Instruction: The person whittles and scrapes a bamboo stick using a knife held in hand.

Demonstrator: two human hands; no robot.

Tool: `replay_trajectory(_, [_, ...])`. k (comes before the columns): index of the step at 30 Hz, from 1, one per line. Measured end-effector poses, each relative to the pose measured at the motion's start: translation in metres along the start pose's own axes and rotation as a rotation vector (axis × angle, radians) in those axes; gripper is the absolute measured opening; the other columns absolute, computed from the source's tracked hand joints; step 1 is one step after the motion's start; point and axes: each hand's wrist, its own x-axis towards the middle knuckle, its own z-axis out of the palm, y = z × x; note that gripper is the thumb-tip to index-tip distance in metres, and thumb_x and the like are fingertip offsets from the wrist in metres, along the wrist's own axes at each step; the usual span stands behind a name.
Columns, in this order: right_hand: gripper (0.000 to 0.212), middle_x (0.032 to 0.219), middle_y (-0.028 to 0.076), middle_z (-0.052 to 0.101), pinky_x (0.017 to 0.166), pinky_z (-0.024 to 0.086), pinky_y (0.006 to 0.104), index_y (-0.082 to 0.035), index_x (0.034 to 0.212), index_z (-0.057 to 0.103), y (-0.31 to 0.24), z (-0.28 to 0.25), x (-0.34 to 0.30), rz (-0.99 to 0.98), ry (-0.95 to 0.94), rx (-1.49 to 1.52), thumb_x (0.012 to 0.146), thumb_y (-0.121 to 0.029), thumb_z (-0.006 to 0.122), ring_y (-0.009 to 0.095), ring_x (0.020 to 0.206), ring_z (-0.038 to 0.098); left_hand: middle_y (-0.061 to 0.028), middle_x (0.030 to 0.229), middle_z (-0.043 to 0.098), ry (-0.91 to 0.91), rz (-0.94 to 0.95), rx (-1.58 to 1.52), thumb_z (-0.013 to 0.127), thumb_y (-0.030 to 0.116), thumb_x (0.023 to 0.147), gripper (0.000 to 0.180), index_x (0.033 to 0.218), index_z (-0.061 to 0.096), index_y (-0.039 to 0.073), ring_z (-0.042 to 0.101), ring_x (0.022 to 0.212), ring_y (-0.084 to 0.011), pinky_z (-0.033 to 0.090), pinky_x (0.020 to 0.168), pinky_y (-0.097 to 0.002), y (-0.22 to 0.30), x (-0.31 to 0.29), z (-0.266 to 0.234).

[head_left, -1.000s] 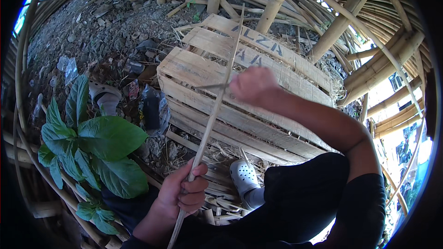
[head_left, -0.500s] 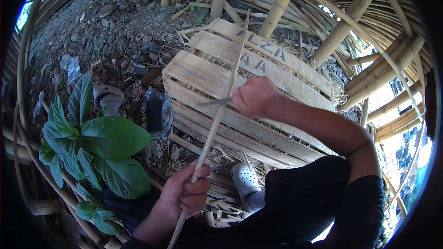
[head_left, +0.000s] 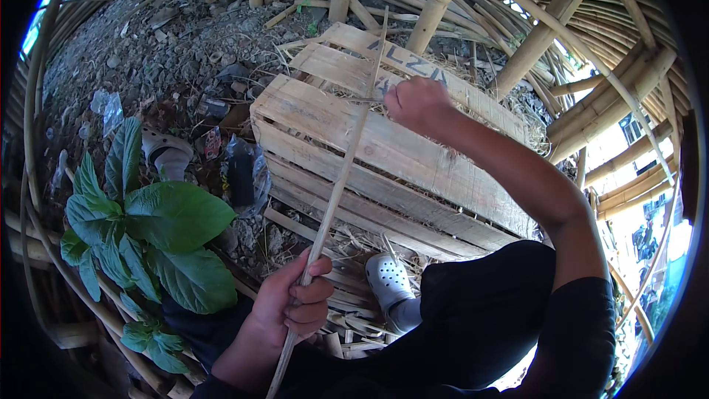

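Note:
A long, thin bamboo strip (head_left: 337,191) slants up and away from me, its tip above a slatted wooden crate (head_left: 443,177). Fingers wrapped around its lower part, my left hand (head_left: 292,303) grips the strip near my lap. Farther up, my right hand (head_left: 417,103) is closed on a knife (head_left: 377,100). The narrow blade lies crosswise against the strip; its handle is hidden in my fist. Both the knife and that hand are over the crate's top slats.
A broad-leaved green plant (head_left: 177,214) grows at the left. Rubble and soil (head_left: 192,37) spread behind it, with crumpled clear plastic (head_left: 109,109) on top. Bamboo posts (head_left: 441,4) rise at the back and right. My pale clog (head_left: 389,281) is beside the crate's near side.
My right hand and the knife have moved farther up the bamboo strip, away from me. My left hand keeps its grip, and the view has shifted slightly.

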Motion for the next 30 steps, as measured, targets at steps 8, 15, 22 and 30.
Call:
replay_trajectory(8, [0.043, 0.081, 0.016, 0.067, 0.067, 0.054, 0.0451, -0.008, 0.083, 0.069, -0.030, 0.001, -0.032, -0.268, -0.054, 0.079, 0.092, -0.034, 0.036, 0.032, 0.075, 0.066, 0.0072, 0.054, 0.028, 0.208, 0.098, 0.153, 0.030, 0.037, 0.103, 0.030, 0.087, 0.042, 0.014, 0.019, 0.036, -0.0016, 0.016, 0.027, -0.0186, -0.009, -0.001, 0.008])
replay_trajectory(15, [0.046, 0.066, 0.018, 0.063, 0.062, 0.053, 0.0455, -0.004, 0.068, 0.066, -0.060, 0.007, -0.065, -0.372, -0.012, 0.037, 0.090, -0.032, 0.037, 0.035, 0.064, 0.064, 0.0077, 0.056, 0.029, 0.197, 0.113, 0.209, 0.030, 0.037, 0.103, 0.030, 0.088, 0.043, 0.015, 0.021, 0.037, -0.0010, 0.017, 0.029, -0.0174, -0.011, -0.003, 0.011])
replay_trajectory(22, [0.046, 0.060, 0.018, 0.061, 0.063, 0.053, 0.0459, -0.004, 0.060, 0.063, -0.063, 0.005, -0.066, -0.315, 0.097, 0.089, 0.089, -0.032, 0.039, 0.036, 0.062, 0.064, 0.0083, 0.056, 0.029, 0.182, 0.105, 0.245, 0.030, 0.036, 0.103, 0.029, 0.088, 0.043, 0.015, 0.021, 0.038, -0.0010, 0.017, 0.029, -0.0176, -0.010, -0.003, 0.011])
replay_trajectory(30, [0.046, 0.063, 0.019, 0.063, 0.063, 0.053, 0.0464, -0.003, 0.063, 0.064, -0.062, 0.000, -0.076, -0.220, 0.128, 0.089, 0.090, -0.032, 0.040, 0.034, 0.060, 0.064, 0.0082, 0.057, 0.030, 0.141, 0.097, 0.203, 0.030, 0.037, 0.103, 0.029, 0.089, 0.043, 0.015, 0.021, 0.038, -0.0009, 0.018, 0.029, -0.0175, -0.006, -0.003, 0.008])
